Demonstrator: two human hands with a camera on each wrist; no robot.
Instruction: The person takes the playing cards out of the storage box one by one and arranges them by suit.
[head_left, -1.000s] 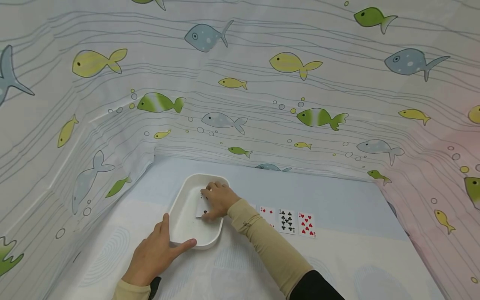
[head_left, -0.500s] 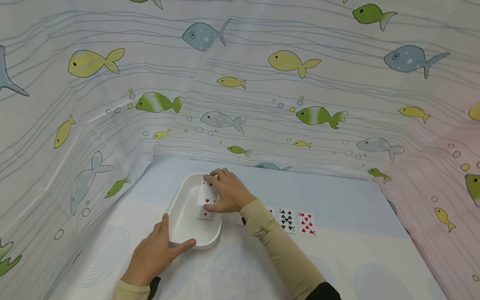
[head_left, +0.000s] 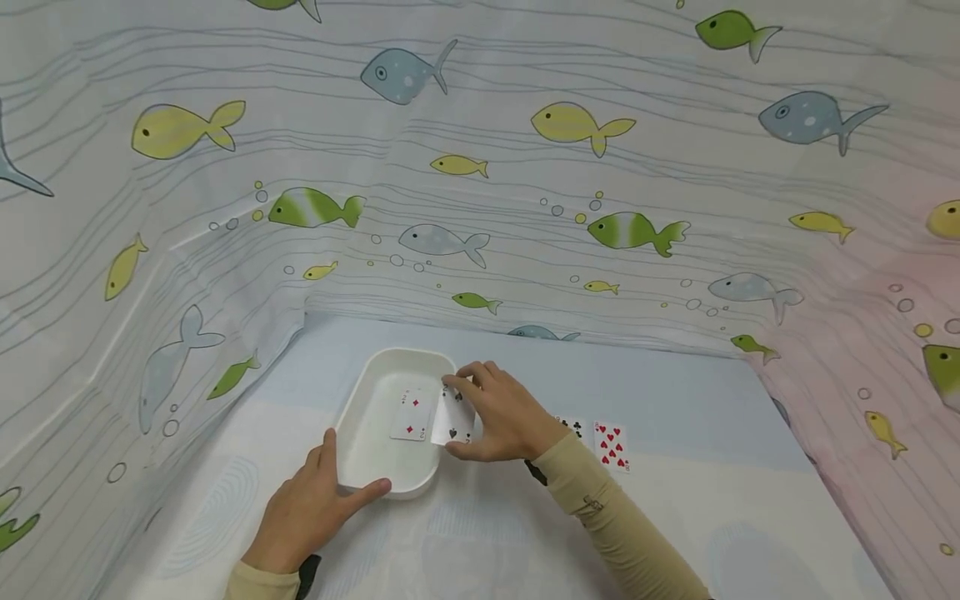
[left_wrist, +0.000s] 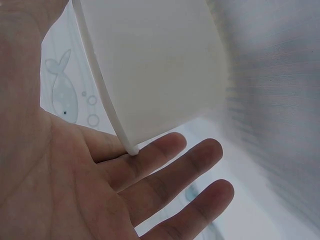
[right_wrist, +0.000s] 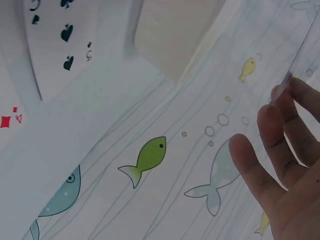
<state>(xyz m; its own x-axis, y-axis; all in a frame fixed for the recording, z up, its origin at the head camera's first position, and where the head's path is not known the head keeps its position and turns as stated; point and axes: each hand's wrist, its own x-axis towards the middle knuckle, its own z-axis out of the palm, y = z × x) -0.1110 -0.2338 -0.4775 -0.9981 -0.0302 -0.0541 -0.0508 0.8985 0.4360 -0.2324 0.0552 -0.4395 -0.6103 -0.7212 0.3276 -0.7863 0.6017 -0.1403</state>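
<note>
Right hand [head_left: 506,414] pinches spade card [head_left: 450,415] by short ends at right rim of white tray [head_left: 363,450], toward far-left corner of worktop [head_left: 525,533]; left hand [head_left: 306,500] spread against tray; card likely light, bendy, slick, grip edges

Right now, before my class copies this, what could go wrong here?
The held card, pinched in the right hand at the right side of the tray, might slip or snag there. In the head view, the sleeve on that arm partly hides the clubs card and could brush it if lowered. The left hand touches the tray, so a nudge might shift the diamond card inside.
</note>
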